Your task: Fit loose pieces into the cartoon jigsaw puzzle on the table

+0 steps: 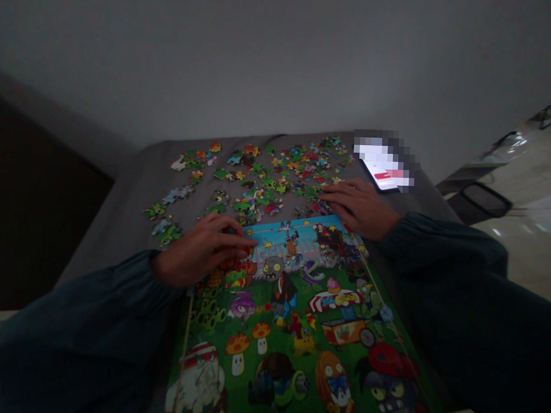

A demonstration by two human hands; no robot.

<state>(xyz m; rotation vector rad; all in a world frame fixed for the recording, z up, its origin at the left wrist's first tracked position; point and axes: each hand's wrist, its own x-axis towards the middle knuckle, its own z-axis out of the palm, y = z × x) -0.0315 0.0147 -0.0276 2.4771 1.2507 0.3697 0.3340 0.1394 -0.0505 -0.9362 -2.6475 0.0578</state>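
Observation:
A picture board [294, 315] with cartoon plants and zombies lies in front of me, its top edge facing the wall. My left hand [204, 246] rests at its upper left corner, fingers stretched over the picture and nothing visible in them. Past the board's upper right corner, my right hand [361, 208] reaches in among loose jigsaw pieces [276, 185]. Its fingers are extended, with the tips touching or just above the pieces; I see nothing held. The pieces are mostly green, with some red, orange and blue, spread beyond the board.
A phone [382, 165] with a lit screen lies at the far right of the grey cloth-covered surface [122, 195]. Behind it rises a pale wall [244, 61]. More pieces [166, 230] lie left of the board. Shiny floor [523, 230] shows at right. The light is dim.

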